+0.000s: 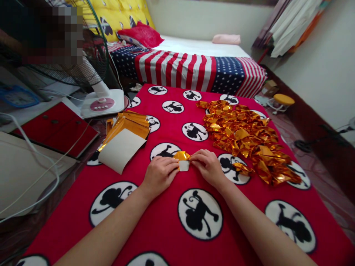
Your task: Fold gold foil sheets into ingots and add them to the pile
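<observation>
Between my two hands is a small piece of gold foil paper (182, 156), partly folded, with a pale flap showing on the near side. My left hand (160, 170) grips its left end, fingers pressed together. On the other end, the fingertips of my right hand (207, 166) pinch the foil. To the left lies a stack of gold foil sheets (133, 123), with a sheet turned pale side up (122, 149) on top. A large heap of folded gold foil pieces (241, 129) spreads at the right, and a single folded piece (243, 169) sits nearer my right hand.
The table wears a red cloth (169, 127) with monkey prints. A white fan base (104, 103) stands at the back left, beside a red panel (58, 123) and loose cables. Behind is a bed with a striped, starred cover (177, 68). A yellow stool (283, 99) is at the right.
</observation>
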### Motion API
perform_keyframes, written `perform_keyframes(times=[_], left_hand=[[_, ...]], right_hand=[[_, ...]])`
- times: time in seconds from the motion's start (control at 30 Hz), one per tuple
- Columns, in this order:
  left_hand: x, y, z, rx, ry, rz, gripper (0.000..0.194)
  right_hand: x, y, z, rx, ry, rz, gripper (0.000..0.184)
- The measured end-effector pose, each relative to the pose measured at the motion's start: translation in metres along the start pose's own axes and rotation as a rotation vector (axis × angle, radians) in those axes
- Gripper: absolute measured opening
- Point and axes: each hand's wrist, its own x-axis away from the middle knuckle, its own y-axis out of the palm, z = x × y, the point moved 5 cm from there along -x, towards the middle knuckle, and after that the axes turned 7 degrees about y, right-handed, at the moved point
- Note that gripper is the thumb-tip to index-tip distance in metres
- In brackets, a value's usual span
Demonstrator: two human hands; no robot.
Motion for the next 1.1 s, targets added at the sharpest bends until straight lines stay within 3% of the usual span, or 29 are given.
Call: perform_keyframes(times=[0.37,0.6,0.93,1.1], left_hand=[[-0.002,0.000,0.002,-0.023,0.001,-0.005,0.016],[-0.001,0.000,0.002,-0.032,-0.005,-0.021,0.018],[-0.001,0.002,0.001,-0.084,0.071,-0.015,0.018],[-0.002,0.002,-0.004,-0.041,0.005,0.026,0.015]], right_hand=[[-0.005,0.005,-0.004,0.060,0.045,0.059,0.005],[-0.001,0.007,-0.009,0.166,0.013,0.082,0.012],[-0.001,0.007,-0.014,0.250,-0.031,0.047,0.017],[0.004,0.002,-0.015,0.180,-0.083,-0.005,0.014]])
